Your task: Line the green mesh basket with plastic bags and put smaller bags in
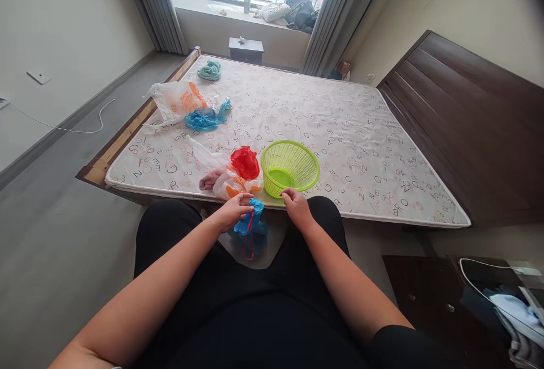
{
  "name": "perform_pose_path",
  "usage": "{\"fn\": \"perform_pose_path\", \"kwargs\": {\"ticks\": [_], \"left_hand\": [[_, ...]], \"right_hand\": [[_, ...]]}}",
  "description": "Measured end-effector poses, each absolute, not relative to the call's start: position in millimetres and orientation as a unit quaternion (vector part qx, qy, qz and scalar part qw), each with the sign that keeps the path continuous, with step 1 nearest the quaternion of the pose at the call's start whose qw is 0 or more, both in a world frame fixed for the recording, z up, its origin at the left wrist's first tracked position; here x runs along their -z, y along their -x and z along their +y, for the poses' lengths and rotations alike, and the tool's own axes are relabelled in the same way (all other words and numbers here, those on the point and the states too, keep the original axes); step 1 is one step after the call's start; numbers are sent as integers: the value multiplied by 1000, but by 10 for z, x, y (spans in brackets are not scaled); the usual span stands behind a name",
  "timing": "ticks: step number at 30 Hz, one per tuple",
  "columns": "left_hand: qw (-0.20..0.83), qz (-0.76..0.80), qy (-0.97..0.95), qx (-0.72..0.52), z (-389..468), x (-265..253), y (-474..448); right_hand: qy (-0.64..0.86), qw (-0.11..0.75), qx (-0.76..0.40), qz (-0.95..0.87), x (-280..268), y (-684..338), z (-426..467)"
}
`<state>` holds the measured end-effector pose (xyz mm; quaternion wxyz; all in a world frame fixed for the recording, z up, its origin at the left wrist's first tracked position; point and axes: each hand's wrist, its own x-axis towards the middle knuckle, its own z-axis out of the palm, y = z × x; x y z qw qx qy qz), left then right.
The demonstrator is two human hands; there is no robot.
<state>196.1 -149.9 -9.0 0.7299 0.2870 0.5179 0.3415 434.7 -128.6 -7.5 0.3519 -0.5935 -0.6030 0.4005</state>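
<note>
My left hand pinches the top of a blue plastic bag, which hangs between my knees. A thin red string dangles in a loop from the bag. My right hand is closed, thumb against forefinger, just in front of a green plastic basket; whatever it may hold is too small to make out. The basket stands on the mattress near its front edge. Left of it lie a crumpled red plastic bag, a white and orange plastic bag and a mauve cloth-like bundle.
Farther back on the mattress are another blue plastic bag, a white bag with orange print and a coiled teal bundle. A dark headboard rises at right. A nightstand stands beneath the window.
</note>
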Motion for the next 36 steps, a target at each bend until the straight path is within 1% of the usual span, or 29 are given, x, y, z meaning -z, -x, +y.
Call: {"fn": "perform_pose_path", "kwargs": {"ticks": [2,5,7,13,18,21,28,31,36], "left_hand": [[755,471,-272,-365,-1499,75,-1983],[762,442,-280,-382,-1501,61,-2026],[752,440,-304,-386,-1487,77,-2045],[699,447,-380,-408,-1389,144,-2018],[694,449,-374,-421,-1339,114,-1978],[690,468,-368,-412,-1327,127,-1963],[691,472,-401,-374,-1321,251,-1943],[695,464,-406,-368,-1330,242,-1948],[689,457,-428,-365,-1326,230,-1951]], "right_hand": [[559,355,-412,-626,60,-4278,-1338],[503,331,-471,-645,98,-4109,-1410],[481,330,-486,-650,148,-4008,-1423],[473,338,-480,-657,244,-3968,-1297],[514,371,-448,-631,252,-4046,-1204],[509,386,-419,-645,215,-4052,-1202],[403,336,-393,-755,200,-3964,-1274],[417,326,-377,-760,235,-3936,-1294],[458,350,-357,-735,246,-3935,-1286]]}}
